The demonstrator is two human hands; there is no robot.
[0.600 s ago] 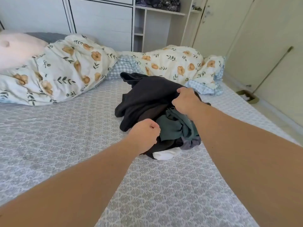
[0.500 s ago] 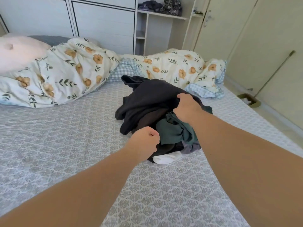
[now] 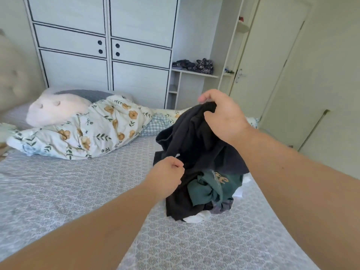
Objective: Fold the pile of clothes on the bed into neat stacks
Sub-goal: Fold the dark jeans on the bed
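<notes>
At the far left a pale plush pillow (image 3: 56,111) lies at the head of the bed (image 3: 78,191), against a floral duvet (image 3: 93,131) bunched across the grey patterned sheet. Behind them stands a white wardrobe (image 3: 105,51) with dark-lined panels and 4 round black holes near its middle seam.

The left hand (image 3: 166,178) is fisted, fingers curled tight on the lower edge of a black garment (image 3: 192,141). That garment is lifted off the pile of clothes (image 3: 206,193), which sits on the sheet right of centre. In the pile a dark green garment (image 3: 210,190) shows tan lettering, partly creased; only letters like "ee" can be made out. A white piece (image 3: 194,218) pokes out at the pile's near edge.

The right hand (image 3: 222,115) is raised above the pile, fingers and thumb pinching the black garment's top edge. To the right, an open shelf (image 3: 194,72) holds dark folded fabric, beside a cream door (image 3: 272,65).
</notes>
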